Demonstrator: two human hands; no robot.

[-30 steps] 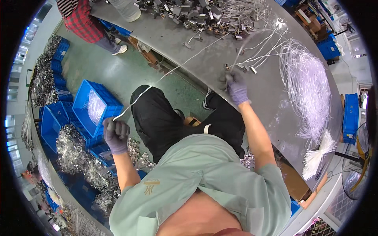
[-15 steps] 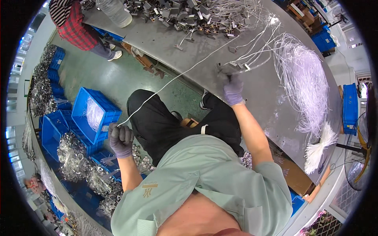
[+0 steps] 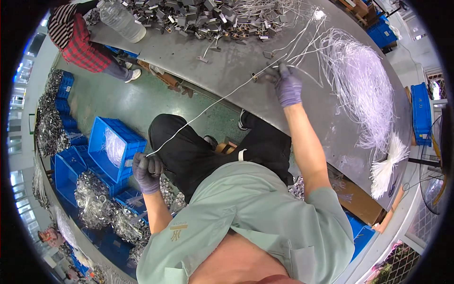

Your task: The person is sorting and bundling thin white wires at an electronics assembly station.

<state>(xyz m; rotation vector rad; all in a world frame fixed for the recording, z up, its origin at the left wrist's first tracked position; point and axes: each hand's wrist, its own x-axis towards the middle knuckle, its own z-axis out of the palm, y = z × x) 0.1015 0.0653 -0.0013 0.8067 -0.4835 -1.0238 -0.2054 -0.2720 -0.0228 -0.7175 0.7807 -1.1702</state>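
Observation:
My left hand (image 3: pixel 147 173), in a grey-purple glove, is closed on one end of a long thin white cord (image 3: pixel 196 117). The cord runs up to the right across my leg and over the grey table. My right hand (image 3: pixel 287 89), gloved alike, is over the table with its fingers drawn together on white cord; a short pale stretch shows at the fingertips. Just left of those fingers, a small metal piece (image 3: pixel 255 76) lies by the long cord. Further cords fan out beyond the right hand toward a white knot (image 3: pixel 319 15).
Dark metal parts (image 3: pixel 189 19) heap at the table's far side beside a clear plastic bottle (image 3: pixel 123 21). A bundle of translucent strands (image 3: pixel 362 90) lies at right. Blue crates (image 3: pixel 97 142) and bagged metal parts (image 3: pixel 92 199) stand at left. Another person (image 3: pixel 85 47) stands far left.
My right hand has come away from the small metal pieces, and its fingers are now on white cord. The left hand keeps its hold on the long cord. The whole view has shifted slightly.

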